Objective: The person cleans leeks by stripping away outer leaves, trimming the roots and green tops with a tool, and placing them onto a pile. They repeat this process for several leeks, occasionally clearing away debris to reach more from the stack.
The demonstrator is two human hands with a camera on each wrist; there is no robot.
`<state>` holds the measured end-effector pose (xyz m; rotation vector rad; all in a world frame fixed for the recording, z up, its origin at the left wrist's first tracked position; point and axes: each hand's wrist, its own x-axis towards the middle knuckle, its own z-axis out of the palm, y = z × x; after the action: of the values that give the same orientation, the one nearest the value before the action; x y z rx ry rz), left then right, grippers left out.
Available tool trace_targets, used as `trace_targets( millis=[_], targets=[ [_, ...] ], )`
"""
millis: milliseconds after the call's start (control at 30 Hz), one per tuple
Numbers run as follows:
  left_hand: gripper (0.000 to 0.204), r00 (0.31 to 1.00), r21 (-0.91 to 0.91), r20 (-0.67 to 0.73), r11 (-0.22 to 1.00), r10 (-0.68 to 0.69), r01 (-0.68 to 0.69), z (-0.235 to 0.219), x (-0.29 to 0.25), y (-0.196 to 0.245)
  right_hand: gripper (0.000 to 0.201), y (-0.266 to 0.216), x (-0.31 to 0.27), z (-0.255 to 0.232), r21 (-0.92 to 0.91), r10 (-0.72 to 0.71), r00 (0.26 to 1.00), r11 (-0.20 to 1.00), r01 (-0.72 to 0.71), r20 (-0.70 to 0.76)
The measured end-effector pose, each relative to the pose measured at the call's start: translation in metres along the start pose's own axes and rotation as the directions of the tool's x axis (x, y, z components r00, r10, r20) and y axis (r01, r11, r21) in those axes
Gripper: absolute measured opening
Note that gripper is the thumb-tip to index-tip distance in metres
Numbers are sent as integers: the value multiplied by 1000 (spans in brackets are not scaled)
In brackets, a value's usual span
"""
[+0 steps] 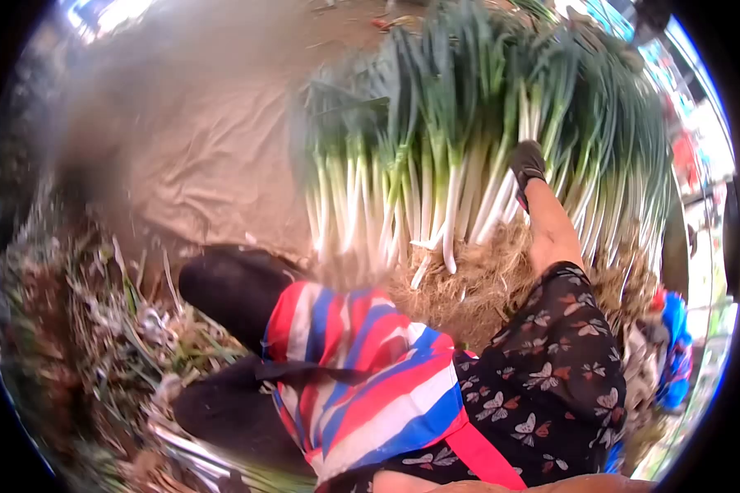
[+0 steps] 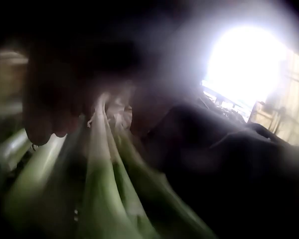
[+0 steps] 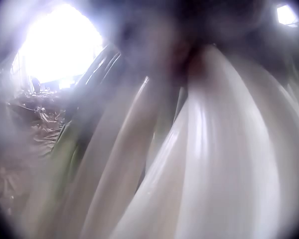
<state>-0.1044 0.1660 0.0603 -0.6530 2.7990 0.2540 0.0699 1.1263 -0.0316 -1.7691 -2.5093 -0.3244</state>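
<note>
A broad stack of leeks (image 1: 436, 156) lies in front, green tops away and brown roots (image 1: 477, 263) toward the person. My right hand (image 1: 528, 160), in a dark covering, grips white stalks in this stack. In the right wrist view, pale leek stalks (image 3: 224, 134) run down from the blurred, shadowed fingers. My left hand (image 2: 65, 109) does not show in the head view. From its wrist camera, dark fingers and thumb flank a few leek stalks (image 2: 102, 154), holding them where the pale ends meet.
A brown sheet (image 1: 222, 164) covers the ground left of the stack. Stripped leaves and scraps (image 1: 148, 329) are strewn at the lower left. The person's knees, under a striped red, white and blue cloth (image 1: 370, 361), stand close to the roots. A blue bag (image 1: 674, 353) sits at the right.
</note>
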Motion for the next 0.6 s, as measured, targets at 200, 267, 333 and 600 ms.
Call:
trace_targets(
  millis=[200,267,333,600],
  targets=[
    [66,983,-400,42,899,-176,178,9,-60,-29,21,-28,-15,-39,15,-396,913,917,399,-92],
    [51,987,-411,-154,911,-40,-27,31,-51,-56,24,-47,-16,-61,-75,-448,891,893,443,-75],
    [59,980,-251,-200,966,9,-60,56,-38,-92,27,-86,-28,-95,-179,-487,869,866,467,-85],
    [57,977,-386,114,898,-180,211,31,1,-72,54,-317,-118,-110,574,-912,403,291,765,-76]
  ],
)
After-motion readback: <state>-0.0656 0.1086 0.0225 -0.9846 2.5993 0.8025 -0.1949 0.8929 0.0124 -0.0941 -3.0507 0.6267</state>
